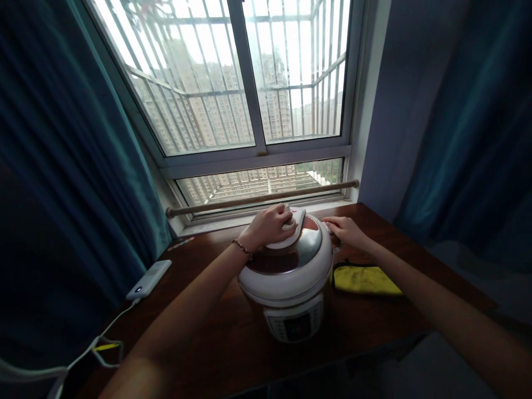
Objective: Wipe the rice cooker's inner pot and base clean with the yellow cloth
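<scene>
A white electric pressure cooker (286, 282) with a round lid and a control panel stands on the dark wooden table. My left hand (270, 224) is closed around the lid handle (290, 220) on top; a beaded bracelet circles that wrist. At the cooker's right side, my right hand (344, 230) has its fingers curled against a small white side part near the lid rim. What its fingertips grip is partly hidden. The lid sits on the body. Just below my right hand, a yellow cloth item with a dark edge (366, 278) lies on the table.
On the left of the table (211, 310) lies a white power bank (149, 279) with a white cable (118, 318) running towards me. A window with a rail (266, 198) rises behind the table. Blue curtains (112, 138) hang on both sides.
</scene>
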Motion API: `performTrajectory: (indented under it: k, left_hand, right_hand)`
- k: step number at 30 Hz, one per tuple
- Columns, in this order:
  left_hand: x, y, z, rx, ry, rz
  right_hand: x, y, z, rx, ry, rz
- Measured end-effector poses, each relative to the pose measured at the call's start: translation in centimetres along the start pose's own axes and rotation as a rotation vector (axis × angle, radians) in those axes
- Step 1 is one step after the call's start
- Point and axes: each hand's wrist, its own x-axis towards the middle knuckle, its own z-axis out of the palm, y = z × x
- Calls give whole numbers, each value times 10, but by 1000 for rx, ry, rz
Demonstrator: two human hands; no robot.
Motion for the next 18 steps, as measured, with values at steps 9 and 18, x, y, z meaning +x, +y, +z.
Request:
performTrajectory:
  k: [9,18]
  left_hand:
    - [-1,5,-1,1,-20,21]
    - [-4,-1,-10,-132,-129,69]
  right_hand:
    - [-5,4,1,56,46,-165]
    - [-5,22,-20,-49,-62,-193]
